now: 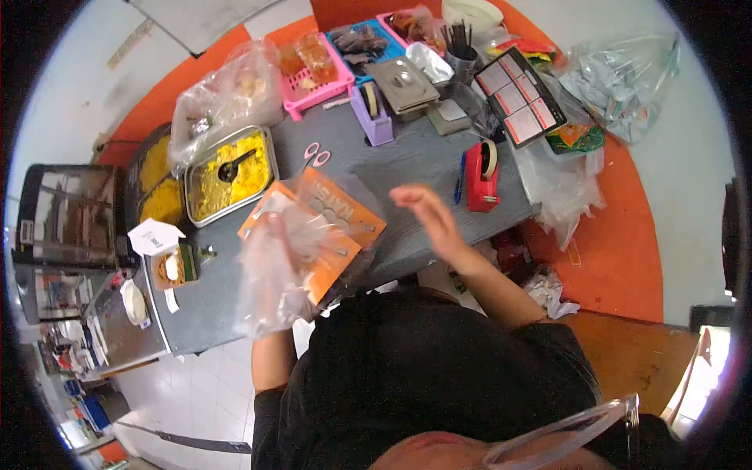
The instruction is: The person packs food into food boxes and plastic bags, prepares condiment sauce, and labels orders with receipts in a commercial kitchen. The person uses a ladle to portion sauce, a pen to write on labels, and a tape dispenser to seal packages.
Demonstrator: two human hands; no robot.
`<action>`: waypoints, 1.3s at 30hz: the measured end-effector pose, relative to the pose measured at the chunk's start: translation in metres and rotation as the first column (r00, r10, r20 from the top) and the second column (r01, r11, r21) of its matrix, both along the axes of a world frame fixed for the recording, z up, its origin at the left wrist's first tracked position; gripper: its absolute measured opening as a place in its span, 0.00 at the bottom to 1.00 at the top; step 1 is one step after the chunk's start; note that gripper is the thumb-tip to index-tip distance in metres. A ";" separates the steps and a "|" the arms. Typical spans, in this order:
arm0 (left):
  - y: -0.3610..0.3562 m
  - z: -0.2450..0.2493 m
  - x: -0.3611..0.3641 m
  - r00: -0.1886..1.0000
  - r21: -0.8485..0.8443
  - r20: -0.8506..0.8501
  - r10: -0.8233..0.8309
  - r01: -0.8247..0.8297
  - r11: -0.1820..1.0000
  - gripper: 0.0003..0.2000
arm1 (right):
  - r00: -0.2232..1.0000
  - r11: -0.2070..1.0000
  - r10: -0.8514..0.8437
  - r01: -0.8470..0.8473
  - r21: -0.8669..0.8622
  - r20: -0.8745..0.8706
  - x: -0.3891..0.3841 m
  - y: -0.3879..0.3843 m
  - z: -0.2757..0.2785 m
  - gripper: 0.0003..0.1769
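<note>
One crinkled, clear plastic bag [262, 301] veils the person's left hand [283, 239] from me, so I cannot tell how far its fingers are closed; bag and hand are in front of flat orange printed packaging [333, 274] at the grey tabletop [223, 290]. The right hand [429, 215] is free, fingers spread loosely and slightly bent, near a slim blue pen [459, 180] and a red tape dispenser [482, 182]. Pink-handled scissors [319, 159] lie beyond the packaging, beside a rectangular steel tray [273, 153] of yellow food [249, 157].
</note>
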State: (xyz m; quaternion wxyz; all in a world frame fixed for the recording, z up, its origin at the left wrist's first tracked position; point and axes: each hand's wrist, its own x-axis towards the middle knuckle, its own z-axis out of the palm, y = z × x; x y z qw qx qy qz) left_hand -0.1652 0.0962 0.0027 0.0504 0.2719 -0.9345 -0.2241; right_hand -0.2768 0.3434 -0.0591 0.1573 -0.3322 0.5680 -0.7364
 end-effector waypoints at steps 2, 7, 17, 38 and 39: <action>-0.019 -0.007 0.003 0.918 0.188 -0.387 0.083 -0.010 0.982 0.16 | 0.980 0.992 -0.128 0.127 0.019 0.151 -0.022 0.005 -0.039 0.23; 0.015 0.063 -0.021 0.602 0.950 -0.308 0.737 0.148 0.276 0.20 | 0.580 0.987 0.159 -0.089 -0.132 0.799 -0.055 -0.030 -0.059 0.23; -0.064 0.016 0.003 0.955 -0.172 -0.260 -0.141 0.098 0.980 0.15 | 0.597 0.635 0.733 -0.773 -0.011 0.326 0.036 -0.019 -0.108 0.20; -0.007 -0.056 0.058 0.852 0.393 -0.305 0.426 -0.295 0.871 0.14 | 0.660 0.726 0.171 0.418 0.546 -0.732 -0.064 0.016 -0.140 0.17; 0.008 -0.053 0.046 0.855 0.398 -0.316 0.411 -0.274 0.875 0.14 | 0.612 0.713 0.182 0.457 0.531 -0.770 -0.080 0.027 -0.129 0.15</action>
